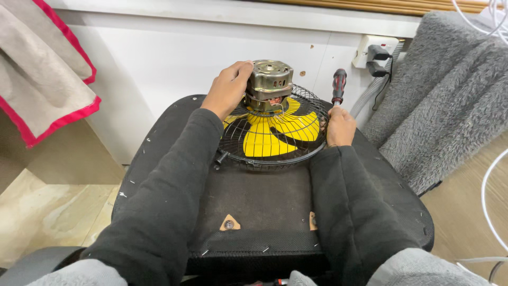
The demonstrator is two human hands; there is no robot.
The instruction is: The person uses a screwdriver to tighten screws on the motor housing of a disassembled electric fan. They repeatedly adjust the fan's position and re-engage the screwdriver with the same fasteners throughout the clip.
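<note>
A small fan lies face down on a black chair seat [264,196]. Its black wire guard [264,145] covers yellow blades [264,139], and the bare metal motor [270,85] sticks up at the back. My left hand [228,89] grips the left side of the motor. My right hand [340,126] rests at the right rim of the guard and holds a screwdriver with a red and black handle [338,86], handle up, its tip hidden behind the hand.
A white cabinet wall [211,63] stands just behind the fan, with a power socket and black plug [377,53] at its right. A grey fluffy cover [439,100] lies to the right. A grey and red cloth [42,74] hangs at the left. White cables [484,196] run over the floor.
</note>
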